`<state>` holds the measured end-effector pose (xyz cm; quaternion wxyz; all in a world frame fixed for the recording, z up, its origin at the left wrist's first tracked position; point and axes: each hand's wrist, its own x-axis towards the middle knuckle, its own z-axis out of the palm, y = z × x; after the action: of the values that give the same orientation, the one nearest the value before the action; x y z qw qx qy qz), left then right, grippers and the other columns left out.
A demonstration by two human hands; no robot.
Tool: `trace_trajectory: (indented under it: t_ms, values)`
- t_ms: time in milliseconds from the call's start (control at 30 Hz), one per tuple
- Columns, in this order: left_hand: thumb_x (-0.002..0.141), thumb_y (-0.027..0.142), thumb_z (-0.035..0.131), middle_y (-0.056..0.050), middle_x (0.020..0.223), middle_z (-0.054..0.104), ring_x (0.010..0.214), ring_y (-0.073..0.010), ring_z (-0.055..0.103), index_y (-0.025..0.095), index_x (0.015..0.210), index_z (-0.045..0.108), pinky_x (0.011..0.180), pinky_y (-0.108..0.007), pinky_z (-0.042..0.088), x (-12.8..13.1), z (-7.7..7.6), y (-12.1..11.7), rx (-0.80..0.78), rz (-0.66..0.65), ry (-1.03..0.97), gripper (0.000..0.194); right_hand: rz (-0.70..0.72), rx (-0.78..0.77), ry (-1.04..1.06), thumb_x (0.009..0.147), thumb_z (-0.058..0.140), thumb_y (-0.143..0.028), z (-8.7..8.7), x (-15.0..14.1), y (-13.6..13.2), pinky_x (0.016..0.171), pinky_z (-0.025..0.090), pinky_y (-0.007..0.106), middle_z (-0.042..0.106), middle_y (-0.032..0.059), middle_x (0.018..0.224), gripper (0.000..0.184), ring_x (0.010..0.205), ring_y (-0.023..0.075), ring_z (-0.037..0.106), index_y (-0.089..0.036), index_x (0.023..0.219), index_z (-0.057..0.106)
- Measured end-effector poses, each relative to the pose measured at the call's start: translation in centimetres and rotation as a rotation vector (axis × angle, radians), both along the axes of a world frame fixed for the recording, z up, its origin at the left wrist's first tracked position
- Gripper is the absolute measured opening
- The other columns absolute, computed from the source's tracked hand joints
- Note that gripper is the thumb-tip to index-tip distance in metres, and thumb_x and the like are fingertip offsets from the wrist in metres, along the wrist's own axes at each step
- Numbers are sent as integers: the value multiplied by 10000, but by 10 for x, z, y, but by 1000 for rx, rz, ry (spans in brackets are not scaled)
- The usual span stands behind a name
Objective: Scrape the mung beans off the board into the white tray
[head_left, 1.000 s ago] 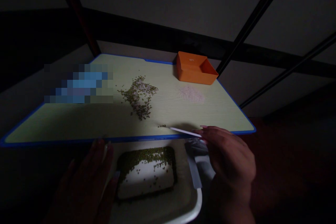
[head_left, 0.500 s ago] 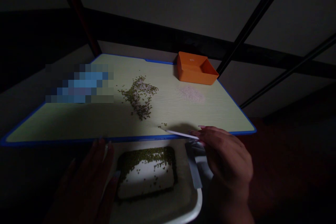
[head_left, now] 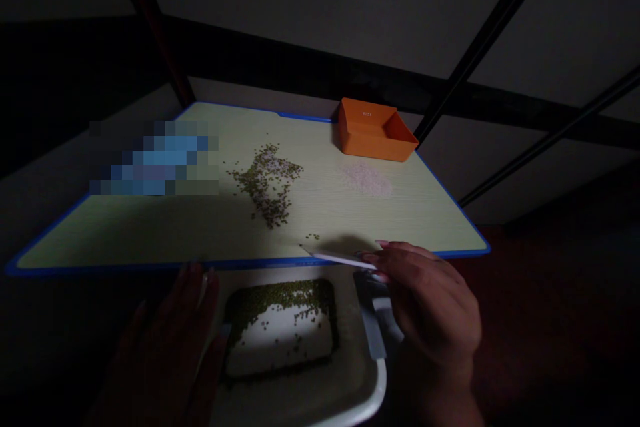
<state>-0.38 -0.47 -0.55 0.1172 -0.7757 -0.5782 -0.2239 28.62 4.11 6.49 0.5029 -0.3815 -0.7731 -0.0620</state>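
Note:
My right hand (head_left: 430, 300) pinches a thin white strip (head_left: 340, 259), probably card or plastic, at the near edge of a pale green board with a blue rim (head_left: 320, 203). The strip's tip lies beside a small cluster of green mung beans (head_left: 313, 237). A larger scattered patch of these beans (head_left: 263, 187) lies mid-board, mixed with some pale grains. My left hand (head_left: 170, 340) is dim, fingers apart, holding nothing, next to a white tray (head_left: 350, 367) with beans in its dark-edged recess (head_left: 277, 327).
A pale pink heap of fine grains (head_left: 367, 180) lies on the board below an orange open box (head_left: 375, 130). A pixelated blue patch (head_left: 153, 157) covers the board's left part. A grey strip (head_left: 370, 323) lies beside the tray. Dark metal bars run behind the board.
My right hand has moved slightly left, carrying the white strip's tip along the board toward and past the small bean cluster. My left hand has hardly moved.

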Motion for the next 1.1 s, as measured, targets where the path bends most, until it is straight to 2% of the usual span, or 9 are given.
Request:
trace_trajectory:
  t_ms: [333,467,667,767,867,1000,1100]
  values:
    - [830,276,387,-24,1619,226,1493,-142,190,223,1445,235,1249,-335,105,0,-1,-1,40,-41,-4,635,18,-22,-33,874,533,-16,0,4,2,912,579,348,761,-15,946,335,900,157,714,-234,1100,649]
    - [833,294,373,-24,1615,236,1491,-157,202,232,1445,232,1251,-378,130,-3,-3,-2,9,-6,8,631,21,-1,-54,870,553,-39,2,6,3,883,590,339,758,-20,918,314,893,161,716,-249,1079,658]
    - [826,265,396,-26,1633,176,1504,-136,135,189,1446,231,1242,-293,55,0,1,2,17,-39,30,646,49,-14,-73,870,548,-29,3,9,3,914,573,320,758,-17,922,304,890,150,714,-231,1071,654]
    - [833,268,390,-18,1633,175,1506,-138,130,200,1446,229,1245,-309,54,1,2,1,4,-22,34,637,14,-4,-40,864,536,-13,1,10,2,899,589,354,761,-17,915,322,864,158,722,-231,1065,664]
    - [840,270,364,-19,1615,244,1495,-142,183,223,1444,237,1246,-338,111,1,0,1,1,-8,3,619,-29,31,-33,855,543,-19,1,12,-1,863,610,373,767,-13,919,344,862,174,730,-244,1081,671]
    - [831,282,387,-17,1620,223,1494,-131,176,220,1442,247,1242,-301,86,0,-1,1,30,-22,3,629,7,14,-132,868,538,-59,4,11,-8,847,623,392,773,-3,953,365,891,192,735,-268,1142,659]
    - [832,294,394,-8,1625,196,1496,-134,172,242,1449,221,1246,-328,101,-1,-1,1,3,-4,9,643,29,15,-227,892,519,-82,9,7,-15,880,612,394,772,14,1004,347,952,196,723,-234,1176,650]
